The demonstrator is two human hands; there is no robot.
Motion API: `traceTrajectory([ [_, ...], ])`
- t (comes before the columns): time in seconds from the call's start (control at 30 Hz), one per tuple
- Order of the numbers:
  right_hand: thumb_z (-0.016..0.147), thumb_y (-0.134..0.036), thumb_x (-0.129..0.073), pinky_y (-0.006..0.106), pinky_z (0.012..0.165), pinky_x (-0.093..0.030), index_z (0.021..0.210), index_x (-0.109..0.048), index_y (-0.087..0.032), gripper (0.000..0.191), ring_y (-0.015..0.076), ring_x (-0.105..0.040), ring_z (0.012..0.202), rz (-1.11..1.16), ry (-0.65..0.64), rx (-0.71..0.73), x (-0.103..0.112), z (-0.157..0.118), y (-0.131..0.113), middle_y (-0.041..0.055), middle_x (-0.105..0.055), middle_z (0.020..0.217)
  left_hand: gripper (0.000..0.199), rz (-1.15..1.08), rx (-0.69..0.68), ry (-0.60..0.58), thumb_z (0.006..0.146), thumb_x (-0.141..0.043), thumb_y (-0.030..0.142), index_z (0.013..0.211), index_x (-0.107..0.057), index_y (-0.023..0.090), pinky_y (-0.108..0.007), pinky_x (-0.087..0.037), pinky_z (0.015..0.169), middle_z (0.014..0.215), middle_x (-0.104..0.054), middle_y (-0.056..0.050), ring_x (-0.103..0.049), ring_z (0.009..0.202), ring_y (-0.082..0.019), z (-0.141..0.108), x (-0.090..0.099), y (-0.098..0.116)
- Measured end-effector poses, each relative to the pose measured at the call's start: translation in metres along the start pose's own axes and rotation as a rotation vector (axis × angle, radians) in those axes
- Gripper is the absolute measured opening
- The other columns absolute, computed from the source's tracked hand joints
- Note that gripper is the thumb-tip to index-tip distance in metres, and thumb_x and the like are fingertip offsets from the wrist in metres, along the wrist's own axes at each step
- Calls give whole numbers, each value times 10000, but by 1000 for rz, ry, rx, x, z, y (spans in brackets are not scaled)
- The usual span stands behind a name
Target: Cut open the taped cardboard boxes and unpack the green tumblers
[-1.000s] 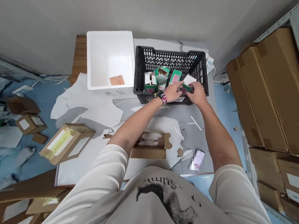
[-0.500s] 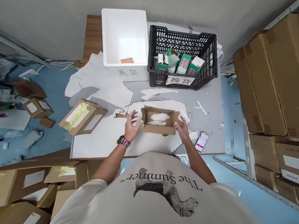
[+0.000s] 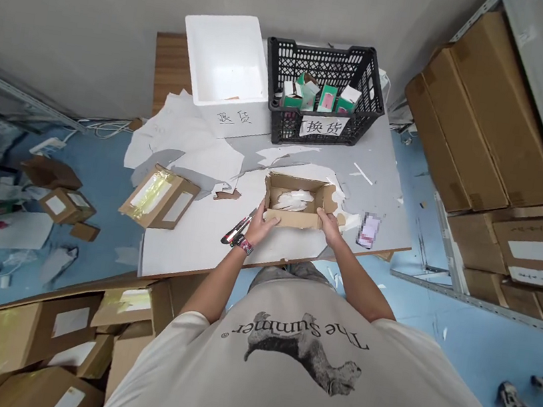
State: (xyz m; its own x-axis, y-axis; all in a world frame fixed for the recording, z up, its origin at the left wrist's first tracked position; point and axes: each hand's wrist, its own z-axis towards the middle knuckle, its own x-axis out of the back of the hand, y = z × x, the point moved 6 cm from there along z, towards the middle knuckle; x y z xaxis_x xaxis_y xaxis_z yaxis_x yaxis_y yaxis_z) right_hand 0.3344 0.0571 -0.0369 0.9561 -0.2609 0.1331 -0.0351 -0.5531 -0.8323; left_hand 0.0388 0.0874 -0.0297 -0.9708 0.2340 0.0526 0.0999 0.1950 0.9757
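We have the open carton (image 3: 294,220) on the near part of the table (image 3: 387,172), between our two hands, with crumpled white packing (image 3: 295,200) inside. Our left hand (image 3: 260,227) is at its near left corner, thumb along the front wall; our right hand (image 3: 329,227) is at the near right corner. We cannot tell whether its base touches the tabletop.

Between the carton and the table's near edge we see a strip of white surface; beyond it, grey top with torn paper reaches to the black crate (image 3: 282,127) and white foam box (image 3: 257,121). A cutter (image 3: 238,227) lies just beside our left hand, narrowing that side; the taped carton (image 3: 158,198) is farther left. A phone (image 3: 368,232) lies right of our right hand, near it.

Our fingers are narrowed on the carton's cardboard at both ends, gripping its walls; the farther fingertips are partly hidden.
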Motion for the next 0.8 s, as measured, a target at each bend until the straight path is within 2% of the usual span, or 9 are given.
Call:
traceTrajectory([
  [0.13,798,-849,-832,474,1200,-606,1213,-838,-229,746,387,-789,1374,68,-10,33,3,-22,6,125,-899,1254,1086,5,-48,-19,991,-864,674,1905,-383,336,-563,-398,1455,1868,-542,-119,-470,1755,-383,-21,0,10],
  [0.23,824,-869,-814,466,1190,-603,1180,-846,-222,739,396,-788,1367,76,12,88,12,-36,9,123,-901,1223,1063,23,-80,-26,1003,-871,635,1904,-385,350,-551,-389,1463,1880,-525,-112,-461,1763,-375,-29,-3,17],
  [0.4,858,-879,-790,468,1188,-581,1096,-841,-208,713,408,-784,1335,17,-5,90,23,-41,23,136,-901,1180,1055,30,-28,-37,973,-912,581,1877,-437,317,-569,-405,1446,1848,-559,-142,-479,1748,-394,-34,-10,12],
  [0.53,874,-817,-772,446,1170,-568,1058,-820,-229,618,375,-777,1314,-49,-16,47,12,-27,36,127,-900,1175,1056,29,31,-39,922,-941,574,1838,-498,293,-565,-383,1455,1829,-581,-150,-513,1716,-405,-35,-9,-5],
  [0.67,868,-765,-752,425,1064,-579,873,-739,-264,502,351,-782,1162,-140,70,-68,7,-15,52,103,-866,1017,1035,-19,218,-69,877,-931,531,1808,-556,281,-579,-354,1464,1858,-553,-150,-457,1759,-423,-41,4,-39],
  [0.73,858,-778,-743,423,1024,-581,795,-677,-276,511,346,-769,1096,-167,107,-105,8,-15,59,83,-820,905,935,-96,295,-106,924,-838,548,1792,-586,312,-594,-393,1438,1882,-529,-125,-462,1763,-415,-45,12,-57],
  [0.8,847,-795,-742,423,999,-582,764,-639,-283,529,348,-758,1073,-175,131,-119,11,-16,64,68,-779,835,800,-164,347,-87,999,-705,580,1755,-632,329,-602,-461,1387,1865,-555,-110,-520,1728,-402,-45,21,-72],
])
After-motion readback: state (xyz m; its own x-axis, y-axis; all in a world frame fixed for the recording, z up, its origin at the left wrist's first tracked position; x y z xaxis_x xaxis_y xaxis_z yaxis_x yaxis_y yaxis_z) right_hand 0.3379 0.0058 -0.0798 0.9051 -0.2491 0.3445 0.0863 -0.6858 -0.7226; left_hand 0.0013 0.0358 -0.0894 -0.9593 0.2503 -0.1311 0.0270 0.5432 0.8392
